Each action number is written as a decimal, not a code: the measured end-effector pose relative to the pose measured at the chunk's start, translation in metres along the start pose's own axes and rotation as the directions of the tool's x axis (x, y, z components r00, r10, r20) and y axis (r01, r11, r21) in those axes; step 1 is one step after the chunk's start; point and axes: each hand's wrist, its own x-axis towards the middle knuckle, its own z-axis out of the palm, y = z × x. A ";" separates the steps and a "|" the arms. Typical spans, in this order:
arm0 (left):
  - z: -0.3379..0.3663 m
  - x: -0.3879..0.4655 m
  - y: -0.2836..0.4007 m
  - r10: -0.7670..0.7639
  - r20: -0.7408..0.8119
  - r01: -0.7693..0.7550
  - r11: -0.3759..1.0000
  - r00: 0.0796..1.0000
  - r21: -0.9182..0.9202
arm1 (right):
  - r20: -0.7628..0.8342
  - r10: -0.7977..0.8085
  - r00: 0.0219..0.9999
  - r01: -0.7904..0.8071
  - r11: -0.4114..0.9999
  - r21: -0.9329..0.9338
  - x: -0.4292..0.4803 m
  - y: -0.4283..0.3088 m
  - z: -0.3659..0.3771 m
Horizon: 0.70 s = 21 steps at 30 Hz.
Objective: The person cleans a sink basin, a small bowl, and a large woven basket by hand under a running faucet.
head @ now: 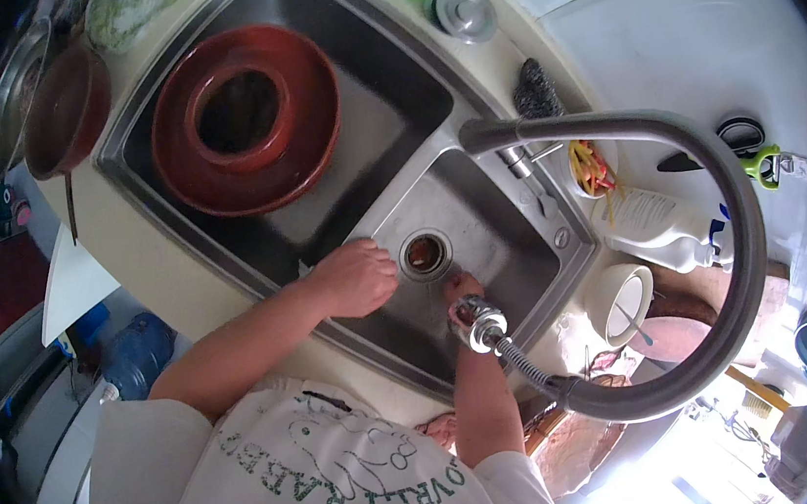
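My left hand [358, 279] rests with curled fingers at the divider between the two basins of a steel sink [399, 208]. A small pale scrap shows beside its wrist; whether the fingers grip anything is hidden. Down in the smaller basin, my right hand [465, 286] is near the drain [424, 253], where some brownish matter lies. The chrome spray head [481, 321] of the faucet hangs over that hand and covers much of it, so its grip cannot be seen. In the larger basin sits a reddish-brown ring-shaped basin [311, 114] with a dark round centre.
The grey faucet hose [743, 216] arches over the right side. Along the counter stand a metal lid [465, 14], a scouring pad [536, 90], a white bottle [644, 223] on its side and a cream cup [623, 303]. A brown saucepan [68, 114] sits at the left edge.
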 end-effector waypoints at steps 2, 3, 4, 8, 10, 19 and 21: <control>0.001 -0.001 -0.001 0.001 -0.024 -0.002 1.000 1.000 -0.014 | 0.306 -0.021 0.952 0.102 0.963 -0.251 -0.021 0.004 -0.003; 0.001 0.000 -0.001 0.009 -0.022 -0.009 1.000 1.000 -0.014 | 0.348 -0.047 0.936 0.177 0.919 -0.353 -0.028 0.003 0.005; 0.001 0.001 -0.001 0.014 -0.019 -0.014 1.000 1.000 -0.010 | 0.365 -0.076 0.928 0.242 0.869 -0.432 -0.032 0.000 0.014; 0.003 -0.001 -0.002 0.011 -0.028 -0.011 0.999 1.000 -0.031 | 0.258 -0.143 0.956 0.270 0.777 -0.569 -0.020 -0.020 0.042; 0.002 -0.001 -0.002 -0.006 -0.029 0.006 1.000 1.000 -0.031 | 0.152 -0.132 0.979 0.190 0.857 -0.479 -0.005 -0.030 0.046; 0.003 -0.003 -0.002 -0.023 -0.017 0.023 0.999 1.000 -0.027 | -0.049 -0.124 0.991 0.133 0.937 0.322 0.022 -0.041 0.041; 0.006 -0.003 -0.001 -0.019 -0.012 0.018 0.999 1.000 -0.029 | -0.043 -0.259 0.965 0.262 0.943 0.204 0.015 -0.044 0.046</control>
